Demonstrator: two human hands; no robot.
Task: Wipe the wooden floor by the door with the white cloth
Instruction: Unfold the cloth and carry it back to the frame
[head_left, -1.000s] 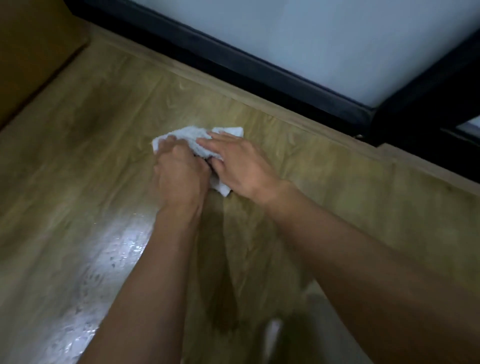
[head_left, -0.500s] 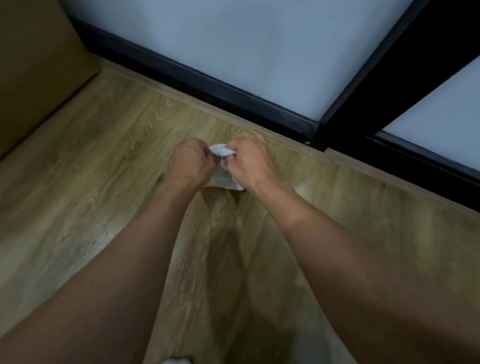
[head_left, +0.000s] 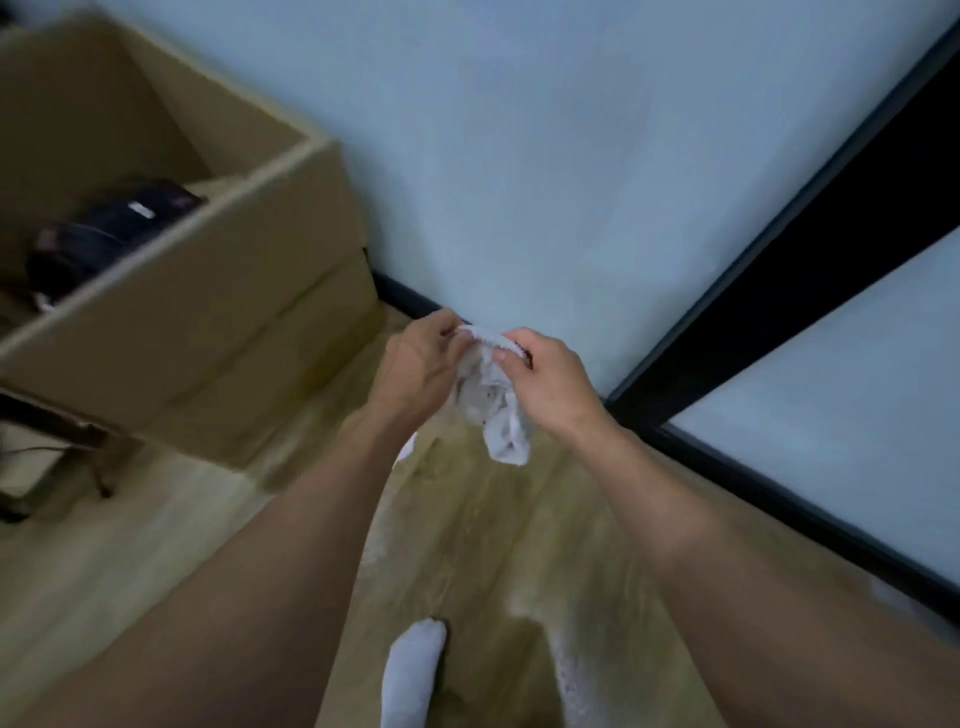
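The white cloth (head_left: 498, 410) hangs crumpled in the air above the wooden floor (head_left: 483, 545). My left hand (head_left: 421, 364) pinches its upper left edge. My right hand (head_left: 550, 384) pinches the upper right edge. Both hands are held close together, well off the floor, in front of the frosted glass door (head_left: 545, 156) with its black frame (head_left: 810, 260). The cloth's lower end dangles free between my wrists.
A large open cardboard box (head_left: 197, 291) with a dark object (head_left: 98, 234) inside stands at the left against the door. A foot in a white sock (head_left: 410, 675) is on the floor at the bottom. Wet, shiny streaks show on the floor near the right.
The cloth was pressed flat on the floor under both hands. Both hands have since gathered it and lifted it into the air, and my view has risen and tilted up.
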